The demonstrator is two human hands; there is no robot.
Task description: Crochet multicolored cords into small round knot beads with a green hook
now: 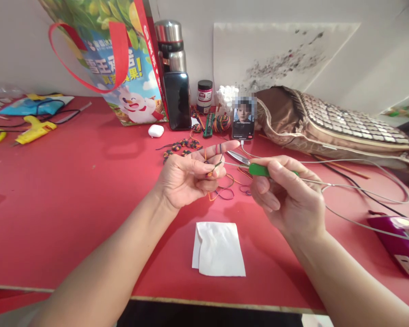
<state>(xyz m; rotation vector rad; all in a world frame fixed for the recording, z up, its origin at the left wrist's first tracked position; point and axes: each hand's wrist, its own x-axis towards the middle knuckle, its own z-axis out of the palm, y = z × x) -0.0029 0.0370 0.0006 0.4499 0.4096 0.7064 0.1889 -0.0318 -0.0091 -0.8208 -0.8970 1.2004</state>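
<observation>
My left hand (180, 184) pinches a small piece of multicoloured yarn work (211, 172) between thumb and fingers. Its index finger stretches out to the right, with dark and red strands wound round it. A crochet hook with a green handle (259, 170) is gripped in my right hand (295, 195). The hook's thin metal shaft reaches left to the yarn work; its very tip is too small to make out. Loops of loose yarn (226, 194) lie on the table below the hands. Scissor blades (237, 157) show behind the hook, partly covered by my right hand.
A folded white tissue (221, 250) lies on the red table (71, 195). Behind the hands are crocheted pieces (180, 145), a yarn ball (222, 123), two phones (177, 102) and a white earbud case (156, 131). A yellow glue gun (36, 130) lies left, a purple power strip (395, 245) right.
</observation>
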